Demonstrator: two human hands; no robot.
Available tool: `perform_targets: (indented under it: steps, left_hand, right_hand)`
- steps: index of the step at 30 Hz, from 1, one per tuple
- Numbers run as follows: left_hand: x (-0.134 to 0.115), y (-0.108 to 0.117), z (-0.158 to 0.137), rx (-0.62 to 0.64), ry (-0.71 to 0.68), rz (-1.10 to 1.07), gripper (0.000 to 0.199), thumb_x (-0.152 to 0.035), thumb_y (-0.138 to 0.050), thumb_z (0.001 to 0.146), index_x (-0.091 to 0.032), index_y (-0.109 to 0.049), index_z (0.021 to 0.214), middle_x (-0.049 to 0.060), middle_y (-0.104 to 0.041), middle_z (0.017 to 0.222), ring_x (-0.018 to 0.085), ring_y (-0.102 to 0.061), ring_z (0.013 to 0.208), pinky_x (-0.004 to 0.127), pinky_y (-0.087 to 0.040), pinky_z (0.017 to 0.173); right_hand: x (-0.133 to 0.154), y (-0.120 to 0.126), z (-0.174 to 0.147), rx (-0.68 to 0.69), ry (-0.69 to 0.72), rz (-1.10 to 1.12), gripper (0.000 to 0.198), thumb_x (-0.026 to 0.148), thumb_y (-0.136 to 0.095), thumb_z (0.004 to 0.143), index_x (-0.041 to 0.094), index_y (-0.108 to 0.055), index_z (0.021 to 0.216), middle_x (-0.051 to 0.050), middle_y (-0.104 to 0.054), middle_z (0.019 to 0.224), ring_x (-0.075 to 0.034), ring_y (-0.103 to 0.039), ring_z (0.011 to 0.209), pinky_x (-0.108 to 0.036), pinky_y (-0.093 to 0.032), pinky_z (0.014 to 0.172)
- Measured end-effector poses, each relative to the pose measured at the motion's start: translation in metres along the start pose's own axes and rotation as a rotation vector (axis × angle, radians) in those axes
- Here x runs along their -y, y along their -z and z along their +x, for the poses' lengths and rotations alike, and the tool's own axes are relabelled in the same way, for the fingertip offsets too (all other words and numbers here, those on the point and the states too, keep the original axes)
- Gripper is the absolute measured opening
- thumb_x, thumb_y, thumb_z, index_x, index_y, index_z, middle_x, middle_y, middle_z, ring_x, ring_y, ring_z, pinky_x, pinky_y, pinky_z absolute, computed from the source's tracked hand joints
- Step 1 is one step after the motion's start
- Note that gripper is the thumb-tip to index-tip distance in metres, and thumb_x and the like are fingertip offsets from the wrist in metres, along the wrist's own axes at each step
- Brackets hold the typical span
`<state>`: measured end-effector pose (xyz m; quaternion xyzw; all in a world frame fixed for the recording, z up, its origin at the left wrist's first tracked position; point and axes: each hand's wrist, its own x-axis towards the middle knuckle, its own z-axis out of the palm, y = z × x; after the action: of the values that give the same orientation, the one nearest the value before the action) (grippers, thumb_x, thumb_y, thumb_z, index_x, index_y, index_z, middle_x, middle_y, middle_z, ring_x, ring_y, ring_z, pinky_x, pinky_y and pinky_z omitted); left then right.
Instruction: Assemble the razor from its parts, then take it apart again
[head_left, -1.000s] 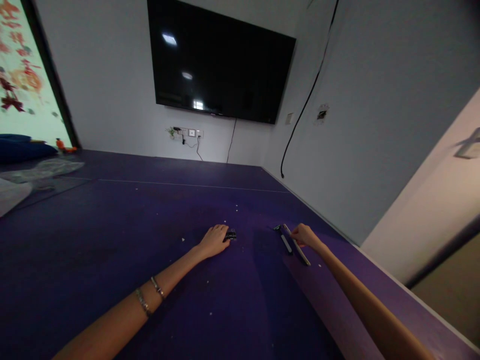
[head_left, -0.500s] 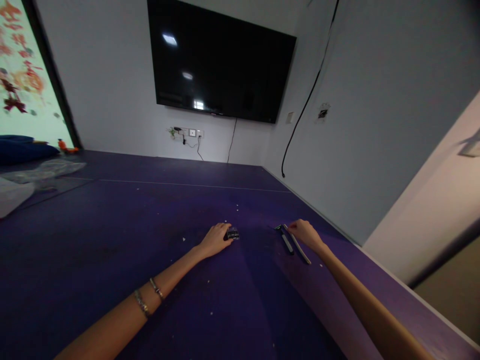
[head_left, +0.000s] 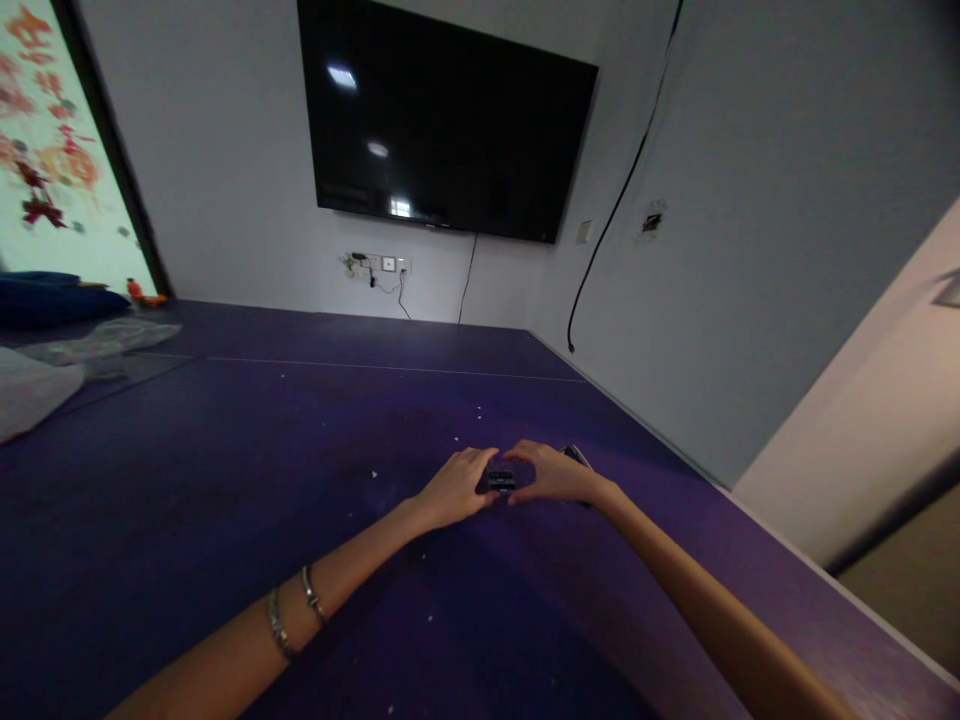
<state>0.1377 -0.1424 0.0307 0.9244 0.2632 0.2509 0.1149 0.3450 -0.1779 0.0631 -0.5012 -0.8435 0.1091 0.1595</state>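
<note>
Head view: a small black case (head_left: pixel 502 481) is sitting on the purple surface (head_left: pixel 300 450), between both hands. The left hand (head_left: pixel 454 488) is curving finger and thumb around it; whether they're gripping, I can't tell. The right hand (head_left: pixel 555 474) is spreading finger and thumb just beside it, seemingly gripping nothing. I'm reading this as two-handed positioning, calling for a careful pinch. Its contents aren't showing. Farther left, a clear plastic bag (head_left: pixel 112 338) is lying, contents indistinct.

The head camera looks forward and down across the purple surface (head_left: pixel 262 450) toward the wall-mounted television (head_left: pixel 457 130).
</note>
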Motion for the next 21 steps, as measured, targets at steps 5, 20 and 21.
perform_targets:
  steps: [5,20,21]
  left_hand:
    - [-0.004,0.0,0.001,0.023,0.008,0.008,0.058,-0.034,-0.055,0.078,-0.018,-0.032,0.129,0.011,-0.046,0.13,0.024,-0.042,0.12,0.039,-0.034,0.099]
    - [0.077,-0.005,-0.035,0.103,0.248,0.191,0.054,-0.041,-0.033,0.088,-0.008,-0.035,0.13,0.018,-0.039,0.136,0.027,-0.029,0.13,0.042,-0.026,0.104]
    - [0.08,-0.007,-0.037,0.106,0.248,0.195,0.054,-0.042,-0.032,0.088,-0.008,-0.037,0.13,0.018,-0.039,0.136,0.028,-0.029,0.13,0.042,-0.026,0.104]
  right_hand:
    - [0.002,-0.003,0.003,-0.022,-0.002,-0.04,0.051,0.043,-0.071,0.062,0.021,-0.059,0.107,-0.006,-0.059,0.1,-0.021,-0.056,0.091,-0.032,-0.043,0.079]
    - [-0.159,0.059,-0.084,0.045,-0.567,0.121,0.067,0.04,-0.074,0.051,0.018,-0.062,0.113,-0.005,-0.063,0.079,-0.014,-0.054,0.057,-0.022,-0.042,0.048]
    - [-0.167,0.058,-0.09,0.059,-0.612,0.156,0.068,0.038,-0.074,0.05,0.018,-0.062,0.113,-0.004,-0.063,0.078,-0.012,-0.053,0.053,-0.021,-0.04,0.044]
